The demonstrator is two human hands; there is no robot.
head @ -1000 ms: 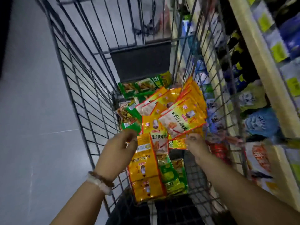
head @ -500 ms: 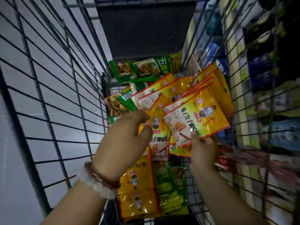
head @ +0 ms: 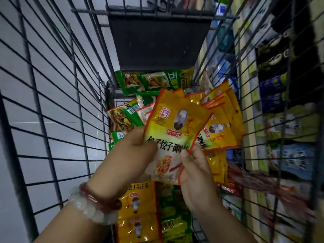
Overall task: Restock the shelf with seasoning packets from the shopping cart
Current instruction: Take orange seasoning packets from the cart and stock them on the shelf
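Observation:
Both hands are down inside the wire shopping cart [head: 52, 106]. My left hand [head: 129, 155] grips the left edge of a yellow seasoning packet [head: 175, 123] with a red border, held upright. My right hand [head: 194, 171] pinches the same packet's lower right edge with the thumb on its front. Behind it a fanned stack of matching yellow packets [head: 222, 127] leans against the cart's right wall. More yellow packets [head: 138, 213] and green packets [head: 154, 81] lie on the cart floor.
A dark panel [head: 157, 42] closes the cart's far end. Through the right wire wall stands a shelf [head: 245, 95] stocked with dark, blue and pale packets [head: 273, 95]. Grey floor [head: 35, 50] shows to the left.
The view has dipped closer into the cart. My left hand has taken hold of a yellow packet and raised it to the front, and my right hand now pinches it too.

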